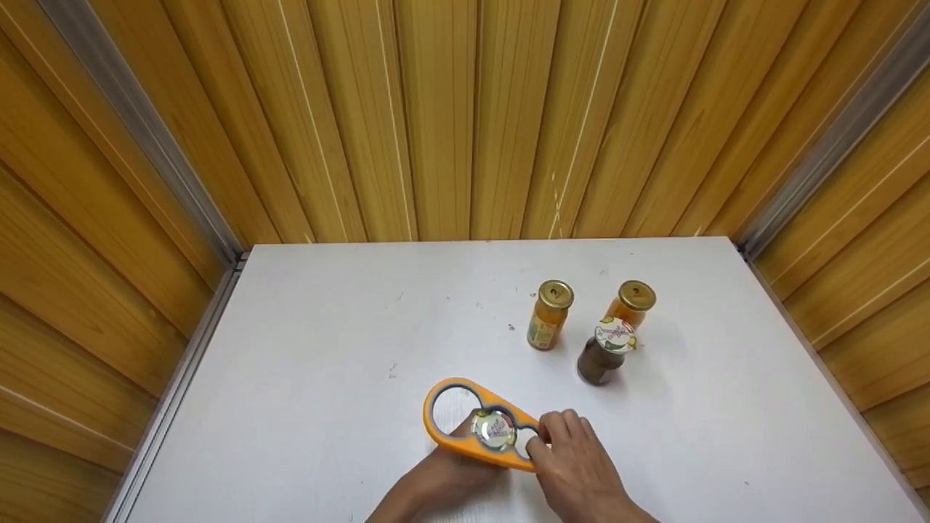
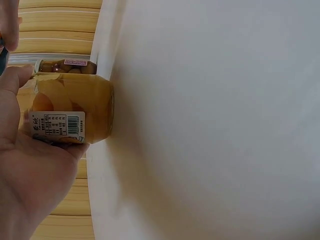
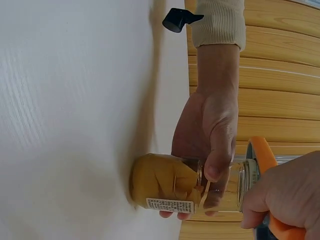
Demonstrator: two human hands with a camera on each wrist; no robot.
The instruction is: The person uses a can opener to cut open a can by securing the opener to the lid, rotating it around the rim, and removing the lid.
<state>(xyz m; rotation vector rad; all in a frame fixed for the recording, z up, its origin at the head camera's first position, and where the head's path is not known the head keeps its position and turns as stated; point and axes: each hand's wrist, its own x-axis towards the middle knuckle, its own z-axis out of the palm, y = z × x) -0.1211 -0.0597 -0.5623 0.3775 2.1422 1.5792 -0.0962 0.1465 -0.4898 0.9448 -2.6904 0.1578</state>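
A glass jar of yellow fruit pieces [image 3: 162,177] stands near the front of the table, its printed lid [image 1: 495,430] facing up. My left hand [image 1: 458,468] grips this jar around its side, with the thumb across the glass in the right wrist view. Over the lid lies an orange jar opener [image 1: 471,447] with grey-lined openings of different sizes; the lid shows through the middle one. My right hand [image 1: 581,465] holds the opener by its narrow right end, fingers curled around it. The opener hides part of my left hand in the head view.
Behind and to the right stand two gold-lidded jars, one nearer the middle [image 1: 548,319] and one farther right [image 1: 637,296]. A darker jar with a printed lid [image 1: 601,361] stands in front of the latter. Wood-patterned panels [image 1: 436,123] enclose the white table [image 1: 327,349].
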